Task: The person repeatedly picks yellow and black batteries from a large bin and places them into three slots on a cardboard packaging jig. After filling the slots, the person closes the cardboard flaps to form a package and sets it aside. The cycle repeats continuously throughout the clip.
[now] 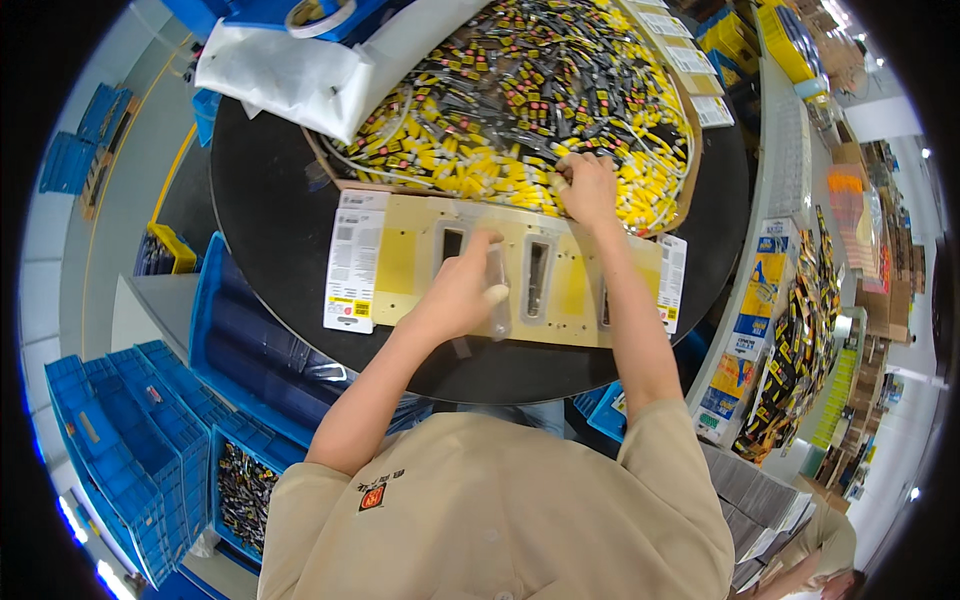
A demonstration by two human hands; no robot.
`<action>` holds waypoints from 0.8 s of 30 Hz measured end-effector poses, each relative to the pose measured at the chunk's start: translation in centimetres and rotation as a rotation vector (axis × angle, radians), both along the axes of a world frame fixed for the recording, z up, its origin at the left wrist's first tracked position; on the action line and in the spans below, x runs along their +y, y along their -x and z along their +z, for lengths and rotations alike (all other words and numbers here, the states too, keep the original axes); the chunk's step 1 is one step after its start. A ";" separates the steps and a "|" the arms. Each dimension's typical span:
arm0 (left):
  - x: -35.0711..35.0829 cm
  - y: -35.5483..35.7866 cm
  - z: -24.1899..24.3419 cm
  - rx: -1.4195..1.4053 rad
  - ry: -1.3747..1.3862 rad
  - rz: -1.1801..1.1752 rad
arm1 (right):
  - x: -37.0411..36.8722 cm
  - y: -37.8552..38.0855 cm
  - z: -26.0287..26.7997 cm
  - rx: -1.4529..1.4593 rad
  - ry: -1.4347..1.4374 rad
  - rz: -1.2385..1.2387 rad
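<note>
A yellow jig board (405, 300) with slots lies on the round black table (277, 247) before me. My left hand (461, 289) is above the board, its thumb and fingers on a clear plastic blister (500, 319). Another clear blister (537, 279) sits in a slot to the right. My right hand (590, 191) reaches over the board into a heap of small black tubes with yellow caps (480, 169). Its fingers curl down among the caps; whether they grip a tube is unclear. Pale covers show on the thumbs. Printed cards (351, 262) lie at the board's left end.
White plastic sheeting (292, 79) and a tape roll (321, 19) are at the upper left. Blue crates (127, 442) stand lower left, one bin (244, 495) holding tubes. At right, a bench carries packaged goods (795, 352). Another person (817, 547) is lower right.
</note>
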State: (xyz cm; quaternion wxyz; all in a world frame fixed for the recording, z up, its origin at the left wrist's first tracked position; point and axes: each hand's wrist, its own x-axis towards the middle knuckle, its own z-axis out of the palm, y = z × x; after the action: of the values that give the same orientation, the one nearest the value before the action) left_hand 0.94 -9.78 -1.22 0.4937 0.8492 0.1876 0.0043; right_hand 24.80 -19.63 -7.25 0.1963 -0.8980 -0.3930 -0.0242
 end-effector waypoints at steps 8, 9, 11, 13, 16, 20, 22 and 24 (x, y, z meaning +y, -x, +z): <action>4.7 0.6 -0.3 0.188 -0.348 0.094 | -0.5 0.6 3.5 0.022 -0.217 0.099; 5.0 0.8 -0.1 0.236 -0.378 0.080 | -1.1 1.2 5.0 0.061 -0.167 0.176; 5.7 1.4 0.7 0.260 -0.386 0.032 | -2.9 2.2 7.7 0.228 0.021 0.225; 6.8 1.5 1.2 0.247 -0.369 0.012 | -4.1 4.3 8.7 0.332 0.019 0.301; 8.9 0.2 1.1 0.068 -0.363 0.045 | -4.6 6.6 8.5 0.353 0.100 0.412; 12.7 -5.6 -0.2 -0.170 -0.536 0.093 | -4.3 6.1 7.0 0.402 0.183 0.403; 13.7 -8.0 -0.9 -0.011 -0.615 0.137 | -4.1 4.0 6.1 0.297 0.018 0.308; 14.3 -9.9 -1.6 0.187 -0.744 0.065 | -3.6 0.8 5.0 0.214 -0.101 0.268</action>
State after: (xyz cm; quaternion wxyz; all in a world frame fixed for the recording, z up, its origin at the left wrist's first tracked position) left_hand 10.79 4.56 -2.78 0.1324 0.9606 0.2441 0.0102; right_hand 24.00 -23.21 -2.22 0.2831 -0.8242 -0.4842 0.0780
